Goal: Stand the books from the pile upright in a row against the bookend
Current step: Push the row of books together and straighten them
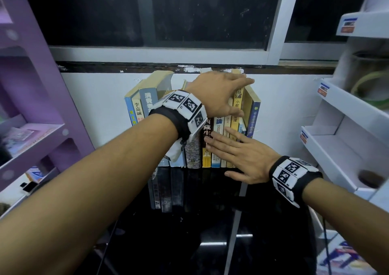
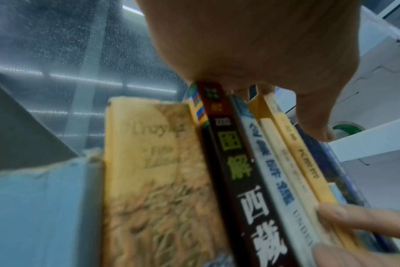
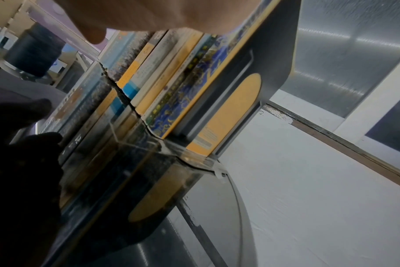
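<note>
A row of books (image 1: 219, 127) stands upright on the glossy black table (image 1: 200, 232), spines towards me, against the white wall. My left hand (image 1: 229, 96) lies over the tops of the right-hand books, fingers straight, thumb on the spines. My right hand (image 1: 223, 152) presses flat fingers (image 2: 354, 220) against the lower spines, beside a dark book (image 2: 240, 171). In the right wrist view a dark grey bookend (image 3: 272, 59) stands at the row's right end, against a blue patterned book (image 3: 194, 90). The books at the left end (image 1: 147, 102) lean to the right.
A purple shelf unit (image 1: 31, 85) stands close on the left and a white display rack (image 1: 347, 127) close on the right. A dark window (image 1: 147, 11) sits above the wall ledge. The table's rounded front edge lies near me.
</note>
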A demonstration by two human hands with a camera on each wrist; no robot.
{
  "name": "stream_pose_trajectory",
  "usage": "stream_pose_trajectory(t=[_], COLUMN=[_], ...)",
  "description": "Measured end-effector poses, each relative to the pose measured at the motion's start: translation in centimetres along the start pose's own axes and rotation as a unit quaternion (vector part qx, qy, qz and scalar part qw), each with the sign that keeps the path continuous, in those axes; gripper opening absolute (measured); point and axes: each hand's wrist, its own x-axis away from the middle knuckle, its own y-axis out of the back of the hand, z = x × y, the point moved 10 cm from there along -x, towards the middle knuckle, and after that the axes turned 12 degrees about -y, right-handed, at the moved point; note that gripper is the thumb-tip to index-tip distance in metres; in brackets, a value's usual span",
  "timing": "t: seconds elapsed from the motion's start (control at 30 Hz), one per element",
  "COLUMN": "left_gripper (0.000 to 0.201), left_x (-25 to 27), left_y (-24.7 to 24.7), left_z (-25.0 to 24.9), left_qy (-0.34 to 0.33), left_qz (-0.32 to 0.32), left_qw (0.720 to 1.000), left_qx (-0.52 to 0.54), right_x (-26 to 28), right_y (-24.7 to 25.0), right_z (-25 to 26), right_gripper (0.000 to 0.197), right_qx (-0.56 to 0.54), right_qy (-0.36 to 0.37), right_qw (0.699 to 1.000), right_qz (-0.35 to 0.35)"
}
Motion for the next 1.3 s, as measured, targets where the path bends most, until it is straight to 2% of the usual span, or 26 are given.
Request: stream_pose_trajectory(t=[0.13, 0.27, 0.37, 0.63, 1.3], left_gripper=[0.081, 0.081, 0.078, 0.064, 0.065], left_x=[-1.6, -2.8, -2.9, -2.7, -3.1], left_y=[0.7, -0.2, -0.9, -1.4, -1.4], left_z=[-1.4, -3.1, -2.6, -2.3, -2.3], left_qy=[-0.013, -0.022, -0.003, -0.032, -0.031], left_qz=[-0.021, -0.001, -0.003, -0.02, -0.03], left_qw=[1.0, 1.0, 1.0, 0.999, 0.998], left_qx=[0.009, 0.023, 0.019, -0.032, -0.035], right_x=[1.0, 1.0, 0.7, 0.2, 0.1], right_y=[-0.1, -0.5, -0.9, -1.5, -1.5], right_z=[-0.6, -0.8, -0.9, -1.1, -1.4], right_gripper=[0.08, 0.083, 0.085, 0.088, 0.088], right_qx=[-0.002, 0.001, -0.002, -0.004, 0.001], right_qy=[-0.004, -0.005, -0.002, 0.009, 0.004], right_qw=[1.0, 1.0, 1.0, 0.999, 0.999], right_qz=[0.004, -0.014, -0.027, -0.038, -0.036])
